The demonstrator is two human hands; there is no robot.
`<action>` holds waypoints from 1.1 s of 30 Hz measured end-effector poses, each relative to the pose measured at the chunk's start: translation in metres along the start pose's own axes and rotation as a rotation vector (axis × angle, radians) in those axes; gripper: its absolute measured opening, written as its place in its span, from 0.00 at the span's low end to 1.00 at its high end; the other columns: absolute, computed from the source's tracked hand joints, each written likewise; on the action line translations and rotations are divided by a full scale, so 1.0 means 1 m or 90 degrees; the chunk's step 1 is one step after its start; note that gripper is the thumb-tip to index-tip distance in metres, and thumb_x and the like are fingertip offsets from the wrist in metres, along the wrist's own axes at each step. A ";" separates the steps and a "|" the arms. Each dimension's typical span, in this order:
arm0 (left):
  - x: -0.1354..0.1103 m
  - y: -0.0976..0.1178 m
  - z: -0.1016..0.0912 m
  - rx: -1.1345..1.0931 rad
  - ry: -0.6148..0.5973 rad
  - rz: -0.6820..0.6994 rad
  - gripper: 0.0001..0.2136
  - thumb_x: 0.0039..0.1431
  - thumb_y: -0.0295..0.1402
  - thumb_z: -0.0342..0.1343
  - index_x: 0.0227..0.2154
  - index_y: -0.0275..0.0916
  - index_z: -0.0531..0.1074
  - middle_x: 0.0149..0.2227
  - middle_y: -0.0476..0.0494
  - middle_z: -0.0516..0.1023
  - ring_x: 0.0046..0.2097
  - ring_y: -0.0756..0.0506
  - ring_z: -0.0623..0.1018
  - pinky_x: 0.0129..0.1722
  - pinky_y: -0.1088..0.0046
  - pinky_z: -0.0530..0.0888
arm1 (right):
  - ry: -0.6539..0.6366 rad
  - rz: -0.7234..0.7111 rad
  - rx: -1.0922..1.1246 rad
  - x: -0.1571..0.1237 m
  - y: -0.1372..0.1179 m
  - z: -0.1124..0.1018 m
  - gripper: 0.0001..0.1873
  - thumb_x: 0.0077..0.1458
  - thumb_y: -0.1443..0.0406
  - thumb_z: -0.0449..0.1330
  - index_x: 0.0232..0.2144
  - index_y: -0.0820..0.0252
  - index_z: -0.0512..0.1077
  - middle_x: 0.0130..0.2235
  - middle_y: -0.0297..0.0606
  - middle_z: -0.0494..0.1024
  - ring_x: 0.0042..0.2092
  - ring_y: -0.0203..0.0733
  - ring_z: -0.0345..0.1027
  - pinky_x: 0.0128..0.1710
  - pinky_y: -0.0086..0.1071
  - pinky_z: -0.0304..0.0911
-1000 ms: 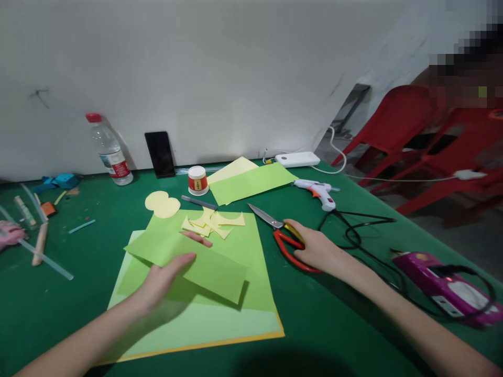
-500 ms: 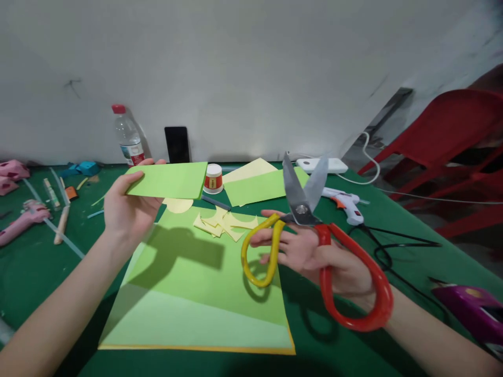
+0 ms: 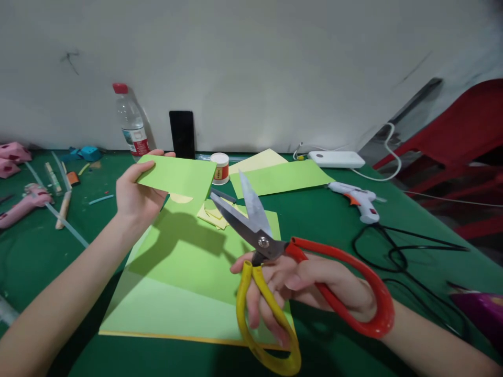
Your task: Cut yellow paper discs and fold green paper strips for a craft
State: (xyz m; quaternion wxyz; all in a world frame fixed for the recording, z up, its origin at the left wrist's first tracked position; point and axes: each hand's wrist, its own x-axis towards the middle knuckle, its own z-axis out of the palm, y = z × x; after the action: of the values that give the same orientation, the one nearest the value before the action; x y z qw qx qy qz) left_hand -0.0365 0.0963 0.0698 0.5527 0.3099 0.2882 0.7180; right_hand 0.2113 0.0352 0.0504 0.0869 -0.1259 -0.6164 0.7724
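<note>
Lying at the far left of the green counter [image 3: 314,220], a pink glue gun [image 3: 25,207] has a clear stick [image 3: 76,234] running out of its nozzle. Near it are a wooden stick [image 3: 65,206], an orange piece [image 3: 73,178] and, farther back, a blue piece [image 3: 90,153]. A red-capped bottle [image 3: 133,125] stands by the wall [image 3: 251,73]. In front of it, the left hand [image 3: 137,199] pinches a green card [image 3: 176,175] by its left end, thumb on top, raised above the counter. Behind the card, a phone [image 3: 183,133] leans on the wall and a cup [image 3: 221,167] stands partly hidden. Nearer, yellow scraps [image 3: 212,215] lie on a stack of sheets [image 3: 157,303]. The right hand [image 3: 298,283] grips the scissors [image 3: 263,246] above the stack's right side, blades spread and aimed towards the card; whether a tip touches it cannot be told. Beyond, a green strip [image 3: 283,177] overlaps a pale sheet [image 3: 269,157]. Farther right come a white box [image 3: 336,159], a white glue gun [image 3: 357,199], a red chair [image 3: 459,125] and, at the edge, a purple object [image 3: 479,311], cut off.
</note>
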 end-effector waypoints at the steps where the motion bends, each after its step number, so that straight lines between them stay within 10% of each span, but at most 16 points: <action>1: 0.000 0.000 0.000 0.003 -0.006 0.000 0.08 0.47 0.23 0.51 0.31 0.31 0.71 0.32 0.41 0.78 0.36 0.49 0.76 0.36 0.77 0.72 | 0.009 -0.011 0.002 0.001 0.000 0.000 0.18 0.47 0.62 0.40 0.17 0.63 0.65 0.29 0.48 0.74 0.33 0.41 0.65 0.56 0.42 0.43; 33: -0.007 0.002 0.002 0.050 -0.074 -0.009 0.07 0.49 0.24 0.52 0.30 0.39 0.72 0.32 0.48 0.78 0.39 0.46 0.74 0.40 0.71 0.70 | 0.006 -0.049 -0.036 -0.005 -0.003 -0.003 0.23 0.47 0.66 0.41 0.26 0.67 0.76 0.35 0.46 0.78 0.38 0.43 0.66 0.60 0.40 0.37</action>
State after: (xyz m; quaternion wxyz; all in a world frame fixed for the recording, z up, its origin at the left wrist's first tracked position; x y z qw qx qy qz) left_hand -0.0349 0.0894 0.0713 0.5609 0.3701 0.2858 0.6832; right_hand 0.2173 0.0374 0.0535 0.1160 -0.1079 -0.6420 0.7502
